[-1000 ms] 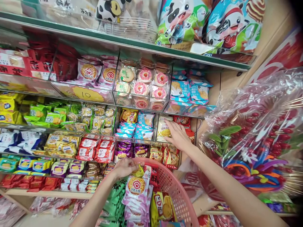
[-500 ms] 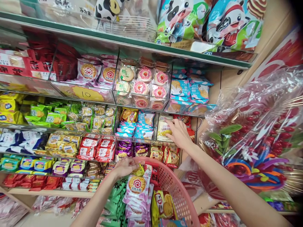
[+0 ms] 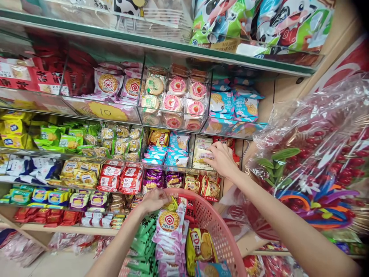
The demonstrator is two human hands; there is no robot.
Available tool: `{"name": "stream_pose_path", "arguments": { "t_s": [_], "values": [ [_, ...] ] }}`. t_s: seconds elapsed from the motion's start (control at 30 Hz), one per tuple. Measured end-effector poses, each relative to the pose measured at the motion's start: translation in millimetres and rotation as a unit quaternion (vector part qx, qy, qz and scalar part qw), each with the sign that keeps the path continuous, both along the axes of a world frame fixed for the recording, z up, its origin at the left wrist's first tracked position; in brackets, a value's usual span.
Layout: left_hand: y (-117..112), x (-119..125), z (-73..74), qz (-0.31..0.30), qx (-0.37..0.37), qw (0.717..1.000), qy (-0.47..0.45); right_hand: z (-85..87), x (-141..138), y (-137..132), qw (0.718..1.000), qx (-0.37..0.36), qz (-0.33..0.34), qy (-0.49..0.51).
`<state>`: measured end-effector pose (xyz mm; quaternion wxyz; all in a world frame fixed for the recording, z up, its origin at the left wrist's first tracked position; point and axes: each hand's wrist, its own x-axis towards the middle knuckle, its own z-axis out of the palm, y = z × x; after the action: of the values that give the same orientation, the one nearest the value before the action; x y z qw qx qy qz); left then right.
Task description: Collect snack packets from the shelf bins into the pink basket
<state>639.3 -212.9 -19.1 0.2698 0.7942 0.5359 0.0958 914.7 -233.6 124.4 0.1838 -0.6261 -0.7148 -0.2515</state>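
Note:
My left hand [image 3: 155, 199] is closed over the near-left rim of a pink plastic basket [image 3: 223, 227]. In the basket lie green packets [image 3: 140, 246], a stack of pink-and-white biscuit packets [image 3: 169, 223], a yellow biscuit packet [image 3: 200, 246] and a light blue packet [image 3: 213, 269]. Reaching into a shelf compartment, my right hand [image 3: 224, 159] has its bent fingers on the right edge of a cream-coloured biscuit packet [image 3: 202, 157]; its thumb is partly hidden. Red packets [image 3: 223, 142] sit behind that hand.
Clear dividers split the shelves, which hold several rows of wrapped snacks, such as round strawberry biscuits [image 3: 175, 103] and blue packets [image 3: 220, 103]. A green-edged shelf [image 3: 161, 44] runs above. Plastic-wrapped decorations [image 3: 311, 184] bulge out on the right.
My right hand's fingers have closed in at the edge of the cream packet. My left hand stays on the basket rim. The view has shifted slightly.

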Motion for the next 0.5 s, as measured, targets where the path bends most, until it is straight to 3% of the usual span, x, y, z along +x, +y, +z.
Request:
{"name": "stream_pose_path", "arguments": {
  "t_s": [0.33, 0.5],
  "values": [
    [5, 0, -7.2, -0.024, -0.002, 1.000, -0.012, 0.6, -2, -8, 0.999, -0.030, 0.030, 0.014],
    [6, 0, -8.0, -0.012, 0.000, 1.000, 0.001, 2.4, -3, -14, 0.999, -0.010, 0.046, 0.018]
  ]
}}
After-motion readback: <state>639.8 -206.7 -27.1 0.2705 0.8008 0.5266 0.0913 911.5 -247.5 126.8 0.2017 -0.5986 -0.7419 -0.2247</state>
